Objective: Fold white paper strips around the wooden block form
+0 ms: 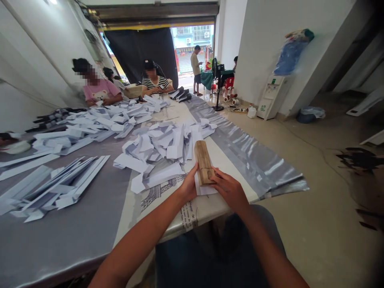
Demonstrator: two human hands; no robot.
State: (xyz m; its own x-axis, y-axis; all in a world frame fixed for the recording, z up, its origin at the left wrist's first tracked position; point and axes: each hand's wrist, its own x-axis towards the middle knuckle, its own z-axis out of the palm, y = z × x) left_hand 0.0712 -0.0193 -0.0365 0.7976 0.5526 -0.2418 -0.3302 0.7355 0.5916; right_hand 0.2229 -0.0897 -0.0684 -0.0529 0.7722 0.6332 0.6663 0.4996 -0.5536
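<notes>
A brown wooden block [203,160] lies lengthwise on a sheet of white paper [207,191] near the table's front edge. My left hand [189,185] grips the block's left side and the paper's edge, thumb up along the wood; its other fingers are mostly hidden. From the right, my right hand [230,187] closes on the near end of the block, with fingertips against the wood. Just beyond the block is a loose heap of folded white paper pieces [156,146], some of them reaching close to my left hand.
Long folded paper strips [66,184] are stacked at left, with a larger paper pile [102,120] behind. Two people sit across the table [99,224]. A floor fan [215,80], water dispenser [271,96] and bin [309,115] stand beyond the table's right side.
</notes>
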